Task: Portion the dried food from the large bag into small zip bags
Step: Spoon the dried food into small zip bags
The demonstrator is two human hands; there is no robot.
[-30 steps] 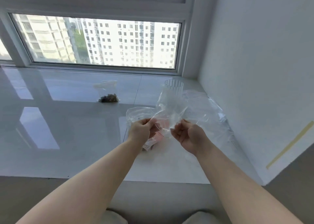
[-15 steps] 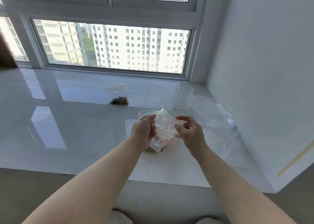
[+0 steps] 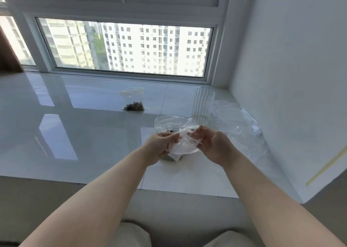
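Near the ribbed cup, my left hand and right hand now pinch the lowered small bag, likely opening its mouth for filling.

Your left hand and right hand sit side by side over the sill, both on the small bag between them. Big bag is right behind it. Glass stands behind and right of your hands, loose bags to its right against the wall. Filled bag lies farther back left, near the window.
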